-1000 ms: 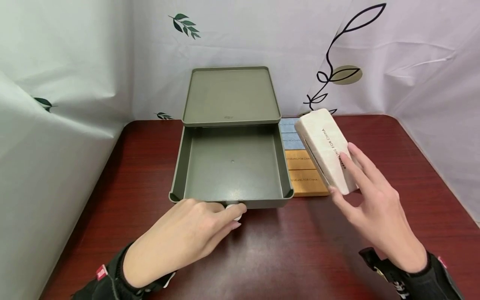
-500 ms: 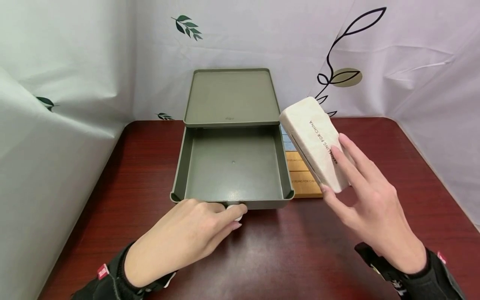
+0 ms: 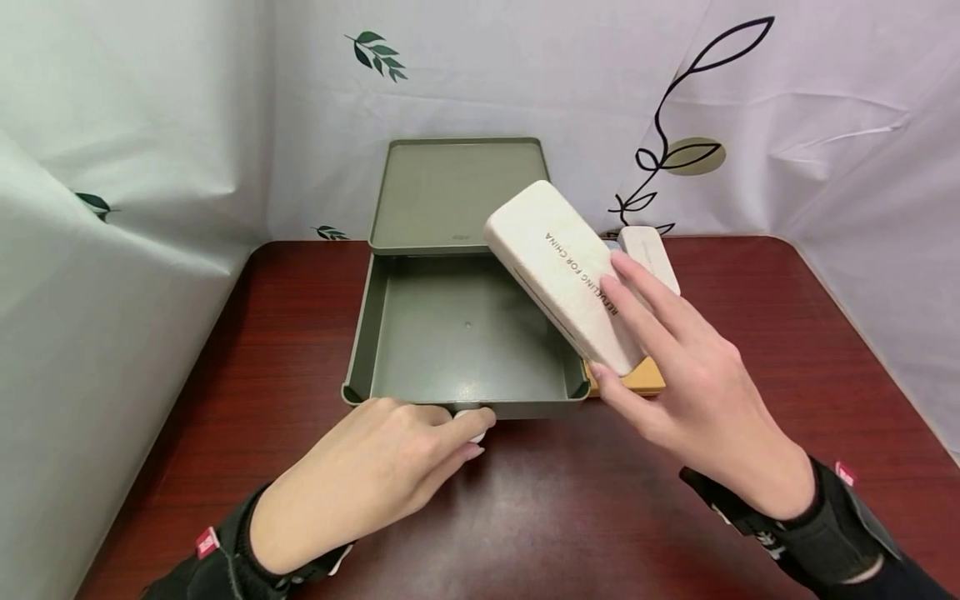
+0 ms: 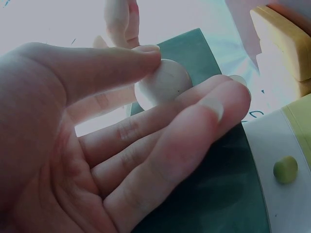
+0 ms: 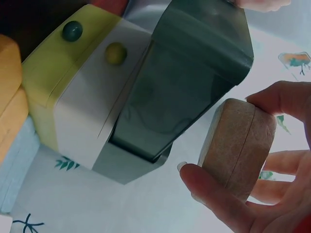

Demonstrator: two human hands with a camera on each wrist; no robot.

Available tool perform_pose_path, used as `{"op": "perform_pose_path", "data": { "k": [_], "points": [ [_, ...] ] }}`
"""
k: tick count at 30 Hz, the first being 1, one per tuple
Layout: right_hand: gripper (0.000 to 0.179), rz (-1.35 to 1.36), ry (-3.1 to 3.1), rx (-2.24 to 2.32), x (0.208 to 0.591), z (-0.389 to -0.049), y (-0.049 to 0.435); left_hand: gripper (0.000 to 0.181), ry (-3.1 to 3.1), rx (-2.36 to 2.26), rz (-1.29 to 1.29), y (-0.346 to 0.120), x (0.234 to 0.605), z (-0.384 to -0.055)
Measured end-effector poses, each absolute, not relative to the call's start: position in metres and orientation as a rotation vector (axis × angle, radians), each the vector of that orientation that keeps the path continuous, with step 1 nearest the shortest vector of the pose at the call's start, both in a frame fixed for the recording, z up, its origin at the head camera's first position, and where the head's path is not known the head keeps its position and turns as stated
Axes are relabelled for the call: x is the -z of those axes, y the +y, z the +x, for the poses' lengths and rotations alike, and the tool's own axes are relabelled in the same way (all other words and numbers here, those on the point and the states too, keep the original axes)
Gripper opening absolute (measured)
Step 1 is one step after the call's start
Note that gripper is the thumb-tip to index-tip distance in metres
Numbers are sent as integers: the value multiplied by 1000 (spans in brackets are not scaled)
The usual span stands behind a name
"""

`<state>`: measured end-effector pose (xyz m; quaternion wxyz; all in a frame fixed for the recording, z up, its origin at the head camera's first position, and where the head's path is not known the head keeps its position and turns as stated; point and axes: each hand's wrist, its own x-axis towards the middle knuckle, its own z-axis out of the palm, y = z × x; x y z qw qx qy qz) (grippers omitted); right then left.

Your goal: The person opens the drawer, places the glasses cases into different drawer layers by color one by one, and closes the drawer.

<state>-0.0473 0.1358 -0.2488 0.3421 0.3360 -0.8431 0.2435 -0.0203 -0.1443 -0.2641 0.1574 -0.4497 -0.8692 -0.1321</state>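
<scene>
My left hand (image 3: 375,475) pinches the round white knob (image 4: 165,85) on the front of a grey-green drawer (image 3: 536,409). That drawer is pulled out from under its flat grey-green top (image 3: 438,192), with nothing inside its visible floor. A cream-white case (image 3: 558,267), rounded at the corners and printed "REFUELING FOR CHINA", is tilted in the air over the drawer's right side. My right hand (image 3: 690,383) grips its near end between thumb and fingers. In the right wrist view the case's seam faces the camera.
Below the green drawer are a white drawer (image 5: 97,92) and a yellow drawer (image 5: 53,63), both closed. Right of the unit stand orange-yellow cases (image 3: 643,379), blue cases (image 5: 19,165) and another white case (image 3: 651,254). A patterned white cloth (image 3: 480,75) hangs behind the red-brown table (image 3: 285,333).
My right hand has carried the white case leftward, from above the cases at the right to over the open drawer. My left hand has stayed on the knob, and the drawer has not moved.
</scene>
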Motion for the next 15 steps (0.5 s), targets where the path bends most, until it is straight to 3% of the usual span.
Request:
{"op": "perform_pose_path", "data": {
  "k": [15],
  "points": [
    [58,1009,-2269,-597,239,-56,116,18,-2516,350,-1273,-144,264,-20]
  ]
}}
